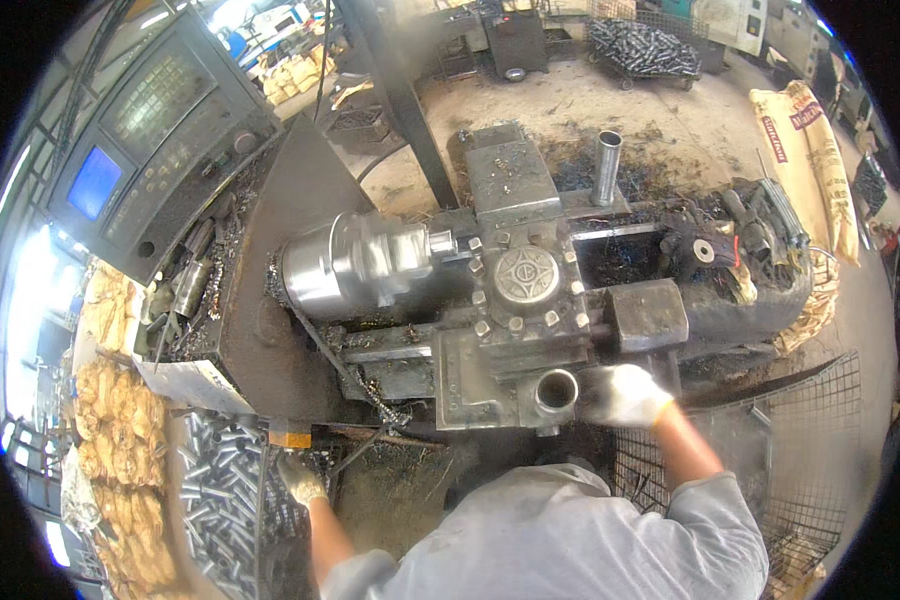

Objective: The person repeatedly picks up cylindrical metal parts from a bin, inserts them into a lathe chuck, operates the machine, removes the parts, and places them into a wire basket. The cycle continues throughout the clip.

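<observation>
A metal lathe fills the middle, its spinning-blurred chuck [365,262] at the left and a square tool turret [526,278] beside it. At the lathe's near right, my right hand [620,396] in a white glove is smeared by motion. Just left of it stands an upright open pipe [556,392] on the carriage; whether the hand touches anything there is unclear. My left hand [302,478], also gloved, hangs low by a dark rack of metal pieces [286,515], right of a bin of short metal tubes [220,500]. Its fingers barely show.
A control cabinet [155,145] with a blue screen stands at the left. Tan sacks [120,440] line the far left. A second upright pipe [607,168] sits behind the turret. Wire mesh baskets [790,520] are at the lower right. Metal swarf [385,408] hangs under the chuck.
</observation>
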A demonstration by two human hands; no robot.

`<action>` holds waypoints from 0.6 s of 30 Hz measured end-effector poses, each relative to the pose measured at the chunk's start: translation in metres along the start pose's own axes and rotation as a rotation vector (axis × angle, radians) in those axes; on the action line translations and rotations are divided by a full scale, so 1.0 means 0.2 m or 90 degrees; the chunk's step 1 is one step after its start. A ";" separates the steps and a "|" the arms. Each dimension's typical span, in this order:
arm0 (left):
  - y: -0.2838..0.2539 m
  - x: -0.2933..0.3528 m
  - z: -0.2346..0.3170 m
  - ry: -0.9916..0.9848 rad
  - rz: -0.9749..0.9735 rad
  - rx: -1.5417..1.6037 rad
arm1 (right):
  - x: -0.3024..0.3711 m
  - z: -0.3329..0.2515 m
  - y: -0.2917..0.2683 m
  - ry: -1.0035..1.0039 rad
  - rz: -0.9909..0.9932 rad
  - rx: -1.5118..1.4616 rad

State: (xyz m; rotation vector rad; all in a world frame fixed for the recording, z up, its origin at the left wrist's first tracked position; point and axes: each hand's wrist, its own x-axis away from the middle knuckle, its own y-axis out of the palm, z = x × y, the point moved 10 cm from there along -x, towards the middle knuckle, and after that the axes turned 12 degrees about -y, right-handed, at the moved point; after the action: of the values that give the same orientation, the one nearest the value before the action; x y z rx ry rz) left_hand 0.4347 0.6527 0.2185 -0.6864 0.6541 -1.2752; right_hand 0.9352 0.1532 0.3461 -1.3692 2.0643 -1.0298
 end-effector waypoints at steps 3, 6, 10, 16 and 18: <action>0.07 -0.10 -0.08 -0.023 -0.074 -0.008 | 0.00 0.02 -0.52 -0.157 0.191 0.010; 0.13 -0.21 -0.15 -0.045 -0.100 0.025 | -0.22 0.10 -0.93 -0.197 0.278 -0.083; 0.36 -0.06 -0.27 -0.445 -0.248 0.658 | -0.96 -0.03 -0.91 -0.274 0.184 0.051; 0.40 0.45 0.17 -0.094 -0.134 0.218 | -1.80 0.08 -0.23 -0.182 -0.272 0.158; 0.46 0.56 0.27 -0.110 -0.202 0.350 | -1.74 0.18 -0.28 -0.242 -0.391 0.229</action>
State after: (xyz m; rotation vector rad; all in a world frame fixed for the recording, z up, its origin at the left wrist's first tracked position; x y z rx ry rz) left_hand 0.5514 0.5618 0.1757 -0.4409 0.0359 -1.5793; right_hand 1.1323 0.4474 0.3576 -1.8644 1.1360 -1.1836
